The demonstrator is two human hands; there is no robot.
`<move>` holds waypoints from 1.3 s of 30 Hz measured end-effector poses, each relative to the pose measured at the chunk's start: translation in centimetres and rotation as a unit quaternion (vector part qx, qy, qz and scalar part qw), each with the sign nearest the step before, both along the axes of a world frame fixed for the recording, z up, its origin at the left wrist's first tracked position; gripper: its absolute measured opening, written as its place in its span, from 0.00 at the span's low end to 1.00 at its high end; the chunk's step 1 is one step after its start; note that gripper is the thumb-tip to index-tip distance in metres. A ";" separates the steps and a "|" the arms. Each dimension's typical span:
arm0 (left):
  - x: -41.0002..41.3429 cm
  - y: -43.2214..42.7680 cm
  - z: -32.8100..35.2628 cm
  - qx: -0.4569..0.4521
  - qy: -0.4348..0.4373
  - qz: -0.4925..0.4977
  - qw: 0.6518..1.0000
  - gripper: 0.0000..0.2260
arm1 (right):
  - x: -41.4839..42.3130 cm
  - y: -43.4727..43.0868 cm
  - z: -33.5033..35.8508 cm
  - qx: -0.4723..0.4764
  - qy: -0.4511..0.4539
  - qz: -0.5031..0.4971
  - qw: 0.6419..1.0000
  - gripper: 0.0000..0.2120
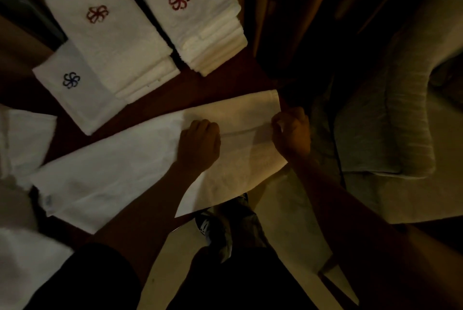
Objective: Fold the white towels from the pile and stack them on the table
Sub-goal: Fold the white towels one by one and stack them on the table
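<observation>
A long white towel (120, 169) lies spread across the dark table (155, 95) in front of me, its near right part hanging over the edge. My left hand (200, 144) rests on its middle with the fingers curled down onto the cloth. My right hand (292, 131) grips the towel's right end. Behind it stand three lots of folded white towels: a stack with a red emblem (185, 16), another stack with a red emblem (107, 31), and a lower folded towel with a blue emblem (72, 84).
Loose white towels (22, 139) lie at the left edge and at the bottom left (27, 259). A pale upholstered chair (390, 119) stands to the right of the table. My shoe (213, 229) shows on the light floor below.
</observation>
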State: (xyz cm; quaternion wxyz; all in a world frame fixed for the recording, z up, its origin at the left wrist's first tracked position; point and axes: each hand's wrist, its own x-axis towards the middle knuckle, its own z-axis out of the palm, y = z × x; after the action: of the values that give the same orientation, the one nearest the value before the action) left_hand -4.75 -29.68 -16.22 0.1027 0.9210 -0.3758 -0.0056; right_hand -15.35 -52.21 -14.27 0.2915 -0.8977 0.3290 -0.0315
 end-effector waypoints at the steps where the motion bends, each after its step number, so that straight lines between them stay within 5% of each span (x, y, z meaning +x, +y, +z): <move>1: 0.0 0.1 0.0 -0.005 -0.002 -0.001 1.000 0.07 | 0.0 0.0 0.1 0.005 -0.017 -0.003 1.000 0.06; 15: -0.1 0.3 -0.7 0.001 0.091 -0.019 0.996 0.08 | -0.5 -0.5 0.0 0.020 0.088 0.055 0.994 0.18; 19: -0.2 0.9 -0.3 -0.042 0.065 0.017 0.997 0.17 | 0.1 0.3 0.2 -0.013 0.056 0.100 0.993 0.29; 27: -0.1 2.9 -0.1 0.094 0.071 0.105 0.987 0.41 | 1.8 1.6 -2.2 -0.005 0.155 0.183 0.971 0.47; 31: 0.0 3.1 -0.3 0.083 0.140 0.174 0.971 0.49 | 2.1 1.3 -2.5 -0.021 0.160 0.185 0.969 0.46; 39: 2.5 2.9 -0.4 0.072 0.168 0.143 0.973 0.46 | 6.1 -0.5 -1.2 -0.048 0.203 0.184 0.961 0.45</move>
State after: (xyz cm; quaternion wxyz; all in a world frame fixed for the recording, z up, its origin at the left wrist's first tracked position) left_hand -2.21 -26.76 -16.64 0.0976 0.9561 -0.2164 -0.1720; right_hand -9.21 -52.68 -15.43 0.1763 -0.9432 0.2082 0.1896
